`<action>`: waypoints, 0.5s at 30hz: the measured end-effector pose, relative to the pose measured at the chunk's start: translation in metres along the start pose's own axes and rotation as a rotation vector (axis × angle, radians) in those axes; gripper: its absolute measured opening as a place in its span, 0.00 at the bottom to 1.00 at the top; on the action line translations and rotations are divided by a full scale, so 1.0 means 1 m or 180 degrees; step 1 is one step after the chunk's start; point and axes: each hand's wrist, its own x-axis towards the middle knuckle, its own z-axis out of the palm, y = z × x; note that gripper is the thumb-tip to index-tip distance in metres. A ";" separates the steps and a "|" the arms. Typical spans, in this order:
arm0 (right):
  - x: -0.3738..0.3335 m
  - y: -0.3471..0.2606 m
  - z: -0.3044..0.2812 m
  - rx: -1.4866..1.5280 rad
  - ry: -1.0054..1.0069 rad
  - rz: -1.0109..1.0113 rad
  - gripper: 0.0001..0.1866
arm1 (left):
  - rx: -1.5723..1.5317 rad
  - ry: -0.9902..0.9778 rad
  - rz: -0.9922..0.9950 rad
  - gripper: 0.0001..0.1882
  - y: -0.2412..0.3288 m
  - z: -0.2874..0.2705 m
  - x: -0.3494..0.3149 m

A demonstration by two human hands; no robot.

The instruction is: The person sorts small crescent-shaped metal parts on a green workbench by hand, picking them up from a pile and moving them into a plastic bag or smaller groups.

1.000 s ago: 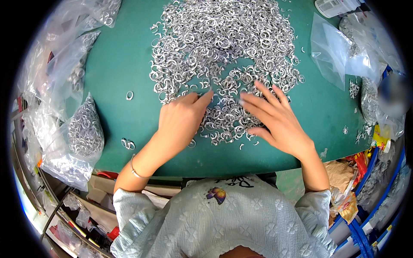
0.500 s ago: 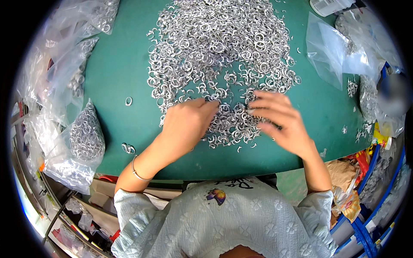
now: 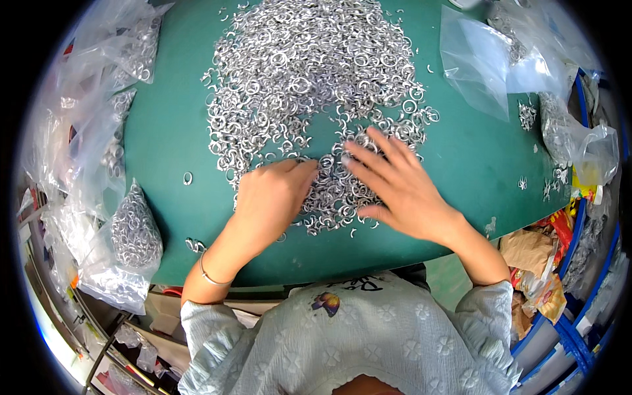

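A broad pile of small silver metal rings and crescent pieces (image 3: 296, 72) spreads over the green table (image 3: 164, 125). Nearer to me lies a smaller heap of the same pieces (image 3: 332, 197), between my two hands. My left hand (image 3: 271, 197) rests at this heap's left side with its fingers curled down together; their tips are hidden, and I cannot make out what they hold. Over the right side of the heap, my right hand (image 3: 403, 191) is spread, palm down, with nothing visible gripped. Its fingers reach across the rings toward the big pile.
At the left, clear bags (image 3: 136, 227) hold more rings. Two small groups of rings, one a single ring (image 3: 188, 178), lie left of my left hand. To the right are a flat clear bag (image 3: 474, 62), a filled bag (image 3: 556, 128) and small clusters of metal pieces (image 3: 526, 115).
My right hand has spread its fingers and moved left over the smaller heap. My left hand stays curled at the heap's left side. The whole view has shifted a little.
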 end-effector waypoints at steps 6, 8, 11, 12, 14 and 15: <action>-0.015 0.005 -0.007 0.0211 0.0235 0.0030 0.22 | 0.0062 0.0163 -0.0096 0.13 0.014 0.004 0.021; -0.021 0.016 -0.011 0.0087 0.0336 0.0083 0.22 | 0.0139 0.0161 0.0092 0.14 0.012 0.014 0.029; -0.025 0.038 -0.013 0.0488 0.0785 0.0465 0.22 | 0.0306 0.0024 0.0246 0.14 0.013 0.016 0.024; -0.023 0.043 -0.013 0.0719 0.0988 0.0656 0.23 | 0.0477 -0.0037 0.0217 0.13 0.012 0.016 0.021; -0.008 0.043 -0.014 0.0478 0.1315 0.0684 0.25 | 0.0423 -0.0091 0.0164 0.13 0.010 0.012 0.018; 0.002 0.041 -0.015 0.0357 0.1479 0.0702 0.26 | 0.0396 -0.0122 0.0141 0.12 0.010 0.011 0.018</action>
